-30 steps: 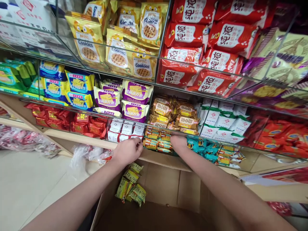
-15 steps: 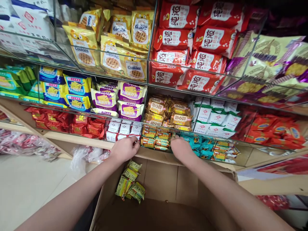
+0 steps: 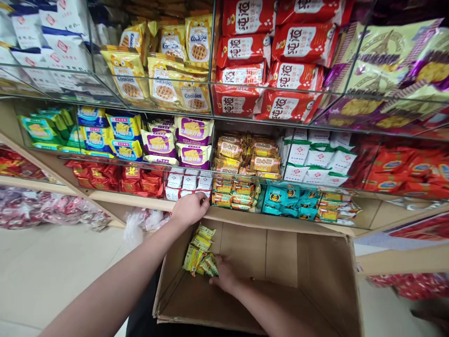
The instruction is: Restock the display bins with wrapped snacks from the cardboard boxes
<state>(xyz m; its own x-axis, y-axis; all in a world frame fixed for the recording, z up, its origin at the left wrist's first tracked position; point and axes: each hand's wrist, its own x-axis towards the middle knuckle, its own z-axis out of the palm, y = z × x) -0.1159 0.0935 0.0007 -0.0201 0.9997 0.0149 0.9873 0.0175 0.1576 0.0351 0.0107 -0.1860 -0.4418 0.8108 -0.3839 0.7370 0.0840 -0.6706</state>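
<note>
My left hand (image 3: 191, 207) rests at the shelf's front edge, its fingers curled in beside small white packets (image 3: 187, 182); what they press on is hidden. Down inside an open cardboard box (image 3: 245, 241), my right hand (image 3: 225, 275) has its fingers and thumb on either side of a small yellow-green snack packet (image 3: 210, 265). More packets of this kind (image 3: 200, 242) are heaped against the box's left corner. Just above the box's back edge, a glass compartment holds small orange-brown snack packets (image 3: 234, 193).
Teal packets (image 3: 291, 201) fill the compartment to the right. Higher tiers hold yellow cookie bags (image 3: 129, 77), red biscuit packs (image 3: 245, 49) and purple soda biscuits (image 3: 194, 142) behind glass panes. Bagged red goods (image 3: 45, 208) lie on the low shelf at left.
My right hand has left the orange-brown packets' compartment and moved down and left into the box, onto the yellow-green packets. My left hand stays at the shelf edge. The view has shifted slightly.
</note>
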